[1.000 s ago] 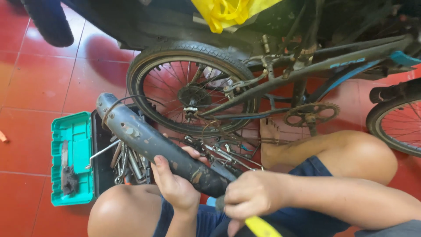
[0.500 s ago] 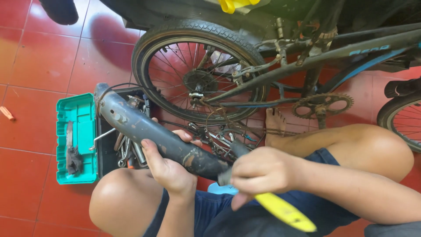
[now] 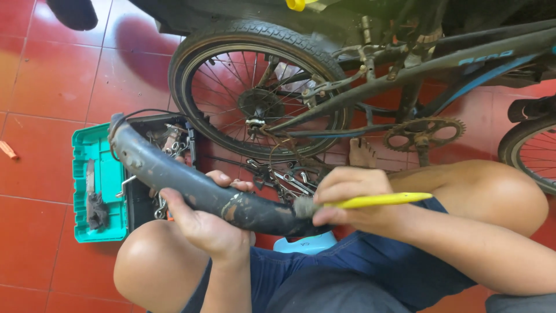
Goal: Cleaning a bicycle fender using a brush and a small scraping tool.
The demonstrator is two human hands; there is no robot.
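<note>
Fingers point(image 3: 223, 181) round mudguard point(image 3: 174, 177) (left hand point(image 3: 205, 223))

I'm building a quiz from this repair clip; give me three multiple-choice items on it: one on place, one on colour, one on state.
1. Where is the open toolbox?
A. On the red tile floor, beside the person's left knee
B. On the bicycle's saddle
C. On the person's lap

2. What colour is the handle of the brush?
A. Red
B. Yellow
C. White

3. How is the inner tube held?
A. Lying loose on the floor
B. Hanging from the wheel
C. Gripped in the left hand

Answers: 1 A, it rests on the tiles by that knee. 2 B, the handle in the right hand is yellow. 3 C, the fingers wrap around it.
</note>
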